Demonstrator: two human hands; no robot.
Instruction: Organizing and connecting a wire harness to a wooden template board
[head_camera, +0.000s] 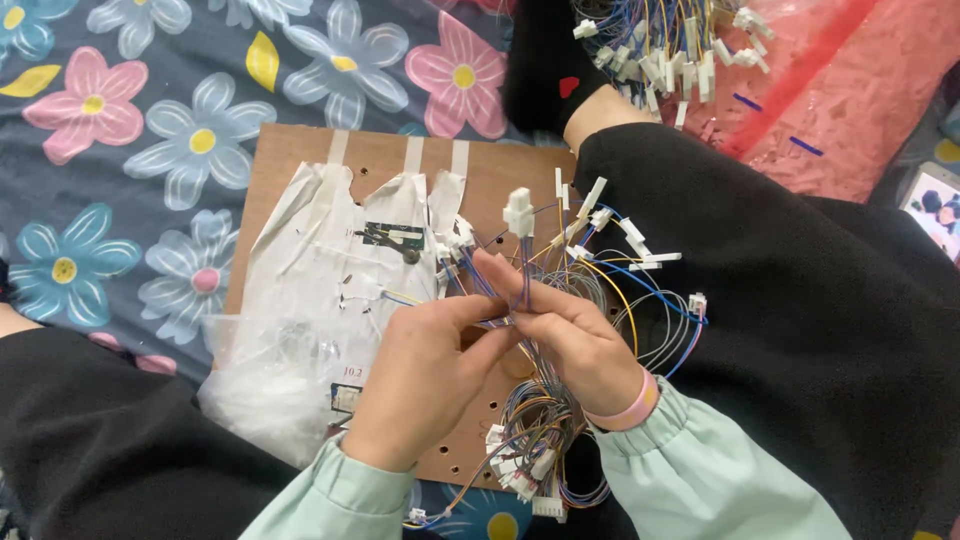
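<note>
My left hand (425, 375) and my right hand (560, 335) meet over a brown board (300, 160), both pinching thin coloured wires. The wires rise from my fingers to a small white plastic connector (519, 211) held upright above them. A tangle of wire harness (610, 275) with several white connectors spreads over the board to the right. More of the bundle (525, 455) hangs down below my wrists. A pink band sits on my right wrist.
A white paper sheet (330, 270) is taped to the board, with a crumpled clear plastic bag (265, 385) at its lower left. Another wire bundle (665, 50) lies top centre beside a pink bag (850, 90). A phone (935, 210) sits far right. Black-clothed legs flank the board on a flowered blanket (130, 150).
</note>
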